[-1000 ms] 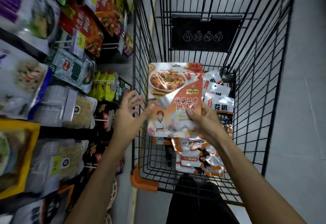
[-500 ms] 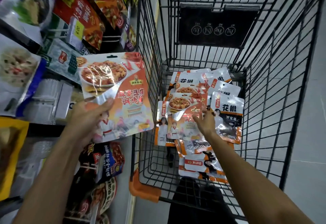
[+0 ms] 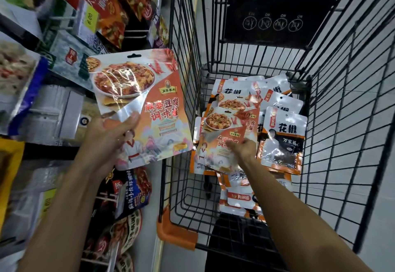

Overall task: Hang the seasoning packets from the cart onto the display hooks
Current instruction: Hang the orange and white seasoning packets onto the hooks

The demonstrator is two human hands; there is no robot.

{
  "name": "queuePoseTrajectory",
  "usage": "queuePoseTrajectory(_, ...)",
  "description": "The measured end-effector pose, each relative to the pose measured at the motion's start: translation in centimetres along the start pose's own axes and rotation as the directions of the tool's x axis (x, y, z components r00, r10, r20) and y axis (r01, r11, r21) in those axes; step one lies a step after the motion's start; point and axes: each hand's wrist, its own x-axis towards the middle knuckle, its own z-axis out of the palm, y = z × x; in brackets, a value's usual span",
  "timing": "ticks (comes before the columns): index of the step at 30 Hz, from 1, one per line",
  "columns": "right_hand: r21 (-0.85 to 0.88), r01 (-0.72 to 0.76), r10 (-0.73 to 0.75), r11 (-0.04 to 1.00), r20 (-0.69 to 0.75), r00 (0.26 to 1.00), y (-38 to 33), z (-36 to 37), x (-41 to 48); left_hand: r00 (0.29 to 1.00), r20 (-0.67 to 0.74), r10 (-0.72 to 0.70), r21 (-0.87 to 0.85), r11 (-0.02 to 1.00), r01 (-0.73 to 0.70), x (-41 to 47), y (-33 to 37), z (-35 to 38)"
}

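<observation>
Has swung the seasoning packet (image 3: 149, 104) left, out past the cart (image 3: 190, 62) wall, since a second ago. Grips it upright with the left hand (image 3: 111, 134), thumb across its front near the lower left edge, display packets (image 3: 70, 64) hanging just left of the grip. Reaches the right hand (image 3: 241, 149) into the cart, onto another packet (image 3: 215, 141) atop the pile; cannot tell whether clamped.

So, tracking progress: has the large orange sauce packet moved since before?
Yes: the orange sauce packet went left, from above the black wire cart to outside it.
</observation>
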Motion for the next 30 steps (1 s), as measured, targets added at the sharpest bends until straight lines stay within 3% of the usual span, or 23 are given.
queuePoseTrajectory(4, 0.069, 0.078, -0.081, 0.995, 0.052, 0.995, 0.6, 1.5, -0.7, 1.000, -0.015, 0.009, -0.049, 0.999, -0.010, -0.2, 0.1, 0.1)
queuePoseTrajectory(11, 0.139, -0.005, -0.020, 0.990, 0.173, 0.985, 1.1, 2.1, -0.7, 0.999, -0.002, 0.044, -0.080, 0.996, -0.044, -1.2, -0.1, 0.3)
queuePoseTrajectory(16, 0.105, -0.034, 0.018, 0.994, 0.155, 0.988, 0.2, 1.5, -1.8, 0.998, -0.025, 0.053, -0.110, 0.992, -0.055, -2.1, -0.3, 0.5)
queuePoseTrajectory(22, 0.201, 0.118, -0.170, 0.972, 0.263, 0.950, -3.4, -3.6, -6.7, 0.994, -0.105, 0.043, -0.156, 0.986, -0.059, -4.7, 0.5, 0.3)
queuePoseTrajectory(30, 0.149, 0.422, -0.444, 0.894, 0.415, 0.794, -8.6, -11.2, -16.2, 0.978, -0.205, 0.044, -0.174, 0.982, -0.081, -13.9, 1.9, -0.7)
